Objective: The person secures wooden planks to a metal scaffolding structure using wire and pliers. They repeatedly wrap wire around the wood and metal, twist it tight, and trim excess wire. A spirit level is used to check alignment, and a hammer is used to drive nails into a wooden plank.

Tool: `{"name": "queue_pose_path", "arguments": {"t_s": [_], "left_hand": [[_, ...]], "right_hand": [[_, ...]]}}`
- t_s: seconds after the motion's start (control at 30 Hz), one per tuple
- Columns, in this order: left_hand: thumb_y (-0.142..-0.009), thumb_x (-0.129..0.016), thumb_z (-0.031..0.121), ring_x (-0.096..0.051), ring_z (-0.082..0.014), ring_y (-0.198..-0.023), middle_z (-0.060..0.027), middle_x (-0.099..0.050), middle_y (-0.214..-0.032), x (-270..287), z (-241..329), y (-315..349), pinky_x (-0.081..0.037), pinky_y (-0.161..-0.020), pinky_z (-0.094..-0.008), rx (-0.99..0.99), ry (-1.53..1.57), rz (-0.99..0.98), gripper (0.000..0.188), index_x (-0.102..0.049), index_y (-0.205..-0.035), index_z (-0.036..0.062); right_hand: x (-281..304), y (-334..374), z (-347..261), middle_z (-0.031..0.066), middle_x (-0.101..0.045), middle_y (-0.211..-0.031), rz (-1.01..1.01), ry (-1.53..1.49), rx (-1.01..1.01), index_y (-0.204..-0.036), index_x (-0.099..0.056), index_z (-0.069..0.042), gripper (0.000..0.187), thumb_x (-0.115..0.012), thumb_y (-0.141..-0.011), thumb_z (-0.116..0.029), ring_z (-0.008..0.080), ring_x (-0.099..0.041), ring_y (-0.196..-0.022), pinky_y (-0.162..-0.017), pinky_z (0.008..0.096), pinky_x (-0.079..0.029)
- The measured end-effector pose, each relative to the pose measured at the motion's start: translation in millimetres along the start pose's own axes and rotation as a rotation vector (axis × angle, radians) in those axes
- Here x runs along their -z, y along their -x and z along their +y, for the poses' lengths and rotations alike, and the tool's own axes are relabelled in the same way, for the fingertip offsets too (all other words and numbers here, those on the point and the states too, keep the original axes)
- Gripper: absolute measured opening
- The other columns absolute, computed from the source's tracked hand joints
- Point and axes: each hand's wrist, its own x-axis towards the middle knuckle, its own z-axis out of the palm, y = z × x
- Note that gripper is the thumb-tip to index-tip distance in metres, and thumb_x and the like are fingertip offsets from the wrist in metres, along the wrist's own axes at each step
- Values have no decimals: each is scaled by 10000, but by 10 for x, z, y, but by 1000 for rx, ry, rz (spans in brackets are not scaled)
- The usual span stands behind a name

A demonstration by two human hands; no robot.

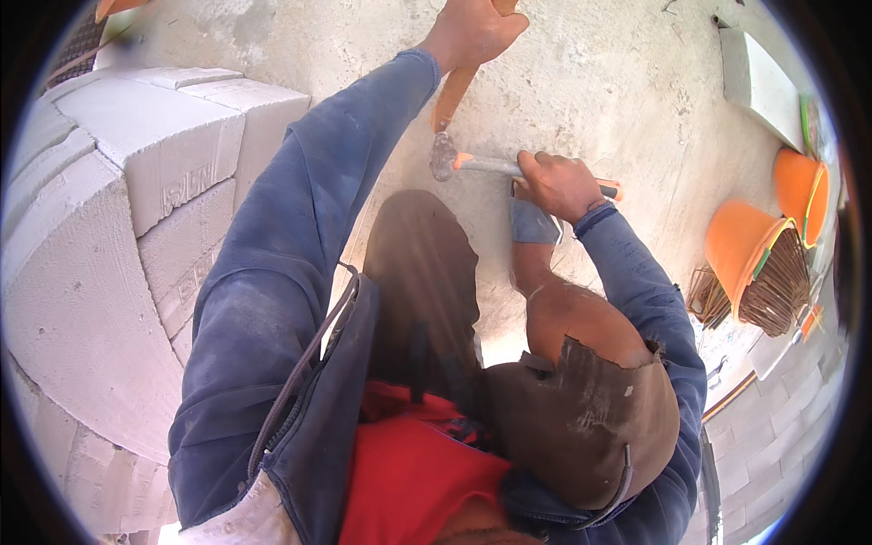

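Observation:
My left hand (472, 34), at the far edge of the view, is closed around a narrow brown strip (457, 95) that looks like wood. The strip slants down toward the floor. My right hand (561, 186) grips the grey and orange handle of a hammer (443, 156), its dusty head pointing left. In the picture the head meets the near end of the strip; whether they touch I cannot tell. Both arms reach forward in dusty blue sleeves, over my bent knees in torn brown trousers.
White blocks (173, 136) are stacked high along my left side. To the right stand two orange buckets (740, 241), with a bundle of thin rusty rods (777, 282) at the nearer one. A white block (761, 86) lies beyond them on the concrete floor (627, 82).

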Motion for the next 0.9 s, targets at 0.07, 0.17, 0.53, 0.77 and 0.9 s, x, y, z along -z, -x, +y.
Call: {"name": "queue_pose_path", "arguments": {"t_s": [0.07, 0.17, 0.53, 0.77, 0.9], "left_hand": [[-848, -683, 192, -713, -456, -960, -260, -699, -963, -31, -141, 28, -568, -822, -507, -23, -16, 35, 517, -522, -1306, 15], [-849, -688, 196, -716, -451, -966, -260, -702, -973, -28, -103, 24, -573, -828, -505, -6, -28, 36, 528, -520, -1321, 27], [-852, -675, 108, -708, -230, -825, -99, -705, -921, -29, 109, -4, -568, -783, -385, 108, 12, -33, 431, -584, -1265, 29], [-844, -611, 16, -613, -143, -790, -37, -614, -867, -143, -62, 9, -525, -751, -323, 71, 131, 10, 287, -586, -1130, 24], [-852, -633, 43, -631, -167, -849, -67, -642, -933, -111, 77, 27, -530, -785, -323, 143, 96, 31, 317, -606, -1159, -30]], "right_hand": [[36, 5, -100, 95, -653, -842, 27, -10, 59, -1036, -549, -115, 290, -692, -979, -359, 313, -738, -751, -584, 457, -594], [-37, 46, -103, 94, -682, -841, 190, -49, 217, -1057, -559, -115, 281, -685, -983, -355, 316, -747, -745, -593, 453, -602], [-133, 1038, 647, 73, -648, -855, 484, -123, -410, -1054, -633, -96, 290, -780, -925, -312, 290, -704, -752, -633, 418, -566], [-559, 1987, 1556, 154, -691, -1095, 674, -273, -1154, -1218, -626, -23, 351, -664, -1036, -320, 358, -696, -1015, -842, 488, -554], [-668, 2084, 1964, 244, -653, -1186, 771, -408, -1260, -1288, -606, 54, 418, -644, -1048, -286, 425, -632, -1156, -993, 488, -507]]}}
